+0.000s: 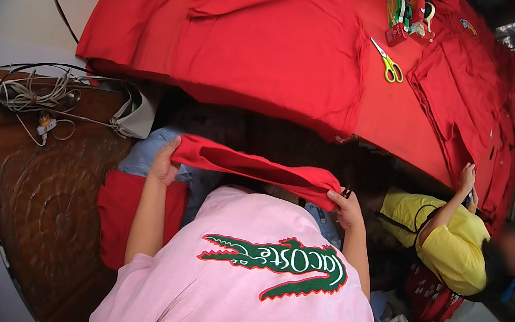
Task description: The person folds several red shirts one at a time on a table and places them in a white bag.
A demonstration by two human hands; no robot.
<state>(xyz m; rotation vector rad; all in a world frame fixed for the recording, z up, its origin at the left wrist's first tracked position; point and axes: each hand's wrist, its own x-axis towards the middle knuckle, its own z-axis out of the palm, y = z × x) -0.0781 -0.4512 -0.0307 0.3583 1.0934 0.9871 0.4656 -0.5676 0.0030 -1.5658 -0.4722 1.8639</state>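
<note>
A red cloth garment [250, 164] is stretched sideways above my lap, and a long opening gapes along it. My left hand [165, 161] is closed on its left end. At the other end my right hand [347, 210] pinches the cloth between thumb and fingers. A small dark tool [346, 192], too small to name, pokes up from that same hand. Just beyond the held cloth, a spread red garment [275, 38] hangs over the near edge of the red-covered table [379, 115]. More red cloth [140, 210] lies beside my left forearm.
Scissors [389, 67] with yellow-green handles lie on the table, near a box of small tools [411, 18]. At right, a co-worker in a yellow shirt [456, 245] handles red garments [453, 103]. Bundled cables [43, 94] rest on carved brown wood [46, 210] at left.
</note>
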